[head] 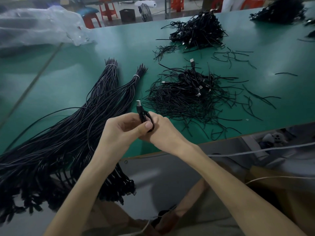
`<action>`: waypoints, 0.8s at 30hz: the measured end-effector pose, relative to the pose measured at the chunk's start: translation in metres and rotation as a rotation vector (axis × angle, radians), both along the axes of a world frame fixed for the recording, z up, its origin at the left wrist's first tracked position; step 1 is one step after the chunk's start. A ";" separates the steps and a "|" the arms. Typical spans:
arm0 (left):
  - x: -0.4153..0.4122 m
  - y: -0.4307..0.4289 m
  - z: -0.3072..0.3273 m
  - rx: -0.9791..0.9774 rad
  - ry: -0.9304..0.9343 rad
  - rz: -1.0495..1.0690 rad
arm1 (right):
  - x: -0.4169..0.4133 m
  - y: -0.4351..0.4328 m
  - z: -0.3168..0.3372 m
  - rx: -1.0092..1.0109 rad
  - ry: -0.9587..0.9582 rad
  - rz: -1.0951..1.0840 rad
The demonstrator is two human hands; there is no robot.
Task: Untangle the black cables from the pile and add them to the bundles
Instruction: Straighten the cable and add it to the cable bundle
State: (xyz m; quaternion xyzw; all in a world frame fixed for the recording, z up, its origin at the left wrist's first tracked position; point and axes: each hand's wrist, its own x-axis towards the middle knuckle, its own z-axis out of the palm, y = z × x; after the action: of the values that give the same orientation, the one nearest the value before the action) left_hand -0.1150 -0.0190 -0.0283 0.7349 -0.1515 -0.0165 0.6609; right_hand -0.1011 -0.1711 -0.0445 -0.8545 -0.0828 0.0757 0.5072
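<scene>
Both my hands meet over the near edge of the green table (71, 79) around one coiled black cable (142, 114), whose silver USB plug sticks up above my fingers. My left hand (124, 132) pinches the coil with thumb and fingers. My right hand (162, 130) grips it from the right, fingers curled behind. Two long black cable bundles (95, 106), each tied with a white band near the far end, lie to the left and hang over the table edge. A loose pile of black cables and ties (190, 96) lies just right of my hands.
A bigger heap of coiled cables (199, 29) sits farther back, with another heap (281, 11) at the far right corner. Stray black ties (238, 57) scatter across the right side. A clear plastic bag (40, 26) lies at back left. Red stools stand beyond the table.
</scene>
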 end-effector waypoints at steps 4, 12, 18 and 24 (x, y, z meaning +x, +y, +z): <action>-0.004 -0.008 -0.005 -0.026 -0.031 0.064 | -0.001 0.000 -0.001 -0.050 -0.010 -0.011; -0.001 -0.005 -0.016 0.003 -0.062 0.180 | -0.003 -0.004 -0.001 0.007 -0.004 -0.009; 0.006 0.009 -0.026 -0.026 0.007 0.176 | -0.005 -0.008 0.000 -0.055 -0.009 0.103; 0.010 0.010 -0.025 0.036 0.003 0.067 | -0.007 -0.007 0.001 -0.053 0.075 0.133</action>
State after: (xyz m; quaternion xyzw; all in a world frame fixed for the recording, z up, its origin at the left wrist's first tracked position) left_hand -0.1052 -0.0088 -0.0530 0.7514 -0.1254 0.0017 0.6479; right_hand -0.1085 -0.1785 -0.0439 -0.8568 -0.1181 0.1431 0.4811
